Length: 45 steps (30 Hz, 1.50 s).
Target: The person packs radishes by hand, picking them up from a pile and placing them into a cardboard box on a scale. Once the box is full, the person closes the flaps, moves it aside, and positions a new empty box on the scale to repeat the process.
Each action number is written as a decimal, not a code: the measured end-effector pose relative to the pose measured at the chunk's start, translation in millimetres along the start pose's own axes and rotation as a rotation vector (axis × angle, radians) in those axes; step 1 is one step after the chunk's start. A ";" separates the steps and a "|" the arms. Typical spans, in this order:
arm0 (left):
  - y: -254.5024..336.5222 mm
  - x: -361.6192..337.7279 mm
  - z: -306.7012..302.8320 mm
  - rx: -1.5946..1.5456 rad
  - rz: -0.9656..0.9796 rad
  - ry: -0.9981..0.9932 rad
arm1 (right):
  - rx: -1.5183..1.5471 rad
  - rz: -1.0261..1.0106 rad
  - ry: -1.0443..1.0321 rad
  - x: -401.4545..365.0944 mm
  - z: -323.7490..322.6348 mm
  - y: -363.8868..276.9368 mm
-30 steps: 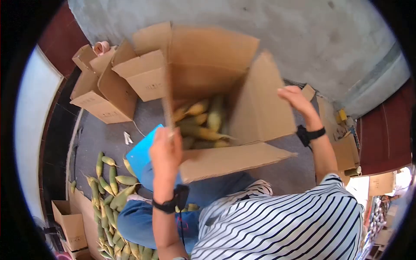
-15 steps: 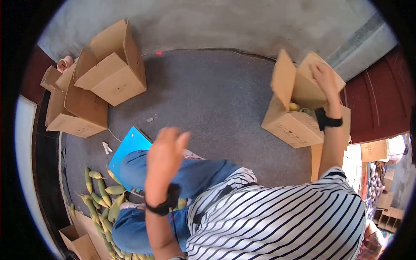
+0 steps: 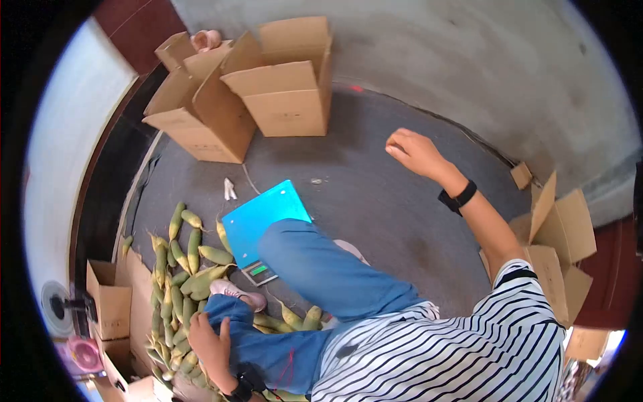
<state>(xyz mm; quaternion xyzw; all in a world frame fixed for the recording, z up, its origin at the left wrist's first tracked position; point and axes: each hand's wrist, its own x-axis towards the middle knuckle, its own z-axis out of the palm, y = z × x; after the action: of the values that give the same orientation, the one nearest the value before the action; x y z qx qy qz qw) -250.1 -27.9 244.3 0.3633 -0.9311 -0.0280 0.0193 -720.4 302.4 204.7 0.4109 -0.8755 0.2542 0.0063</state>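
My left hand [image 3: 210, 343] is at the lower left beside my bent knee, over the edge of a heap of green and white radishes [image 3: 177, 305]. Its fingers are apart and nothing shows in them. My right hand [image 3: 416, 155] is raised over the dark floor, its fingers curled in with nothing visible in them. A blue flat-topped scale [image 3: 264, 218] with a lit green display lies by my knee. Several more radishes [image 3: 292, 317] lie between my legs.
Two open cardboard boxes [image 3: 284, 100] [image 3: 214, 127] stand by the wall at the upper left. Another open box [image 3: 548, 268] is at the right. Smaller boxes [image 3: 110, 305] and a pink fan [image 3: 84, 354] are at the lower left. White scraps [image 3: 230, 189] lie near the scale.
The view has turned left, toward the scale and radishes. My right hand has left the right box and is over the floor; my left hand has lowered to the radishes.
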 end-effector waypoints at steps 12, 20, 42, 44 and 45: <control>5.9 -2.5 -11.0 -0.048 -0.122 0.005 | -0.393 -0.119 0.340 265.6 76.9 -27.0; -3.4 -4.2 -19.4 -0.207 -0.130 0.013 | -0.477 0.036 0.239 317.5 97.3 -11.8; 9.3 -14.1 -14.5 -0.249 -0.039 0.161 | -0.513 0.030 -0.176 32.3 -63.4 -67.8; 8.5 -15.8 -13.7 -0.251 -0.020 0.184 | -0.546 0.119 -0.313 13.1 -77.0 -84.9; 8.7 -16.3 -14.5 -0.242 -0.019 0.194 | -0.585 0.215 -0.447 5.0 -79.2 -89.7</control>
<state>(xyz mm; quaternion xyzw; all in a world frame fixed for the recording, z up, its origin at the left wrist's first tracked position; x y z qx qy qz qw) -243.2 -11.1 259.1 0.3679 -0.9113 -0.1051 0.1523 -674.5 286.7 314.2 0.3431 -0.9289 -0.1029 -0.0944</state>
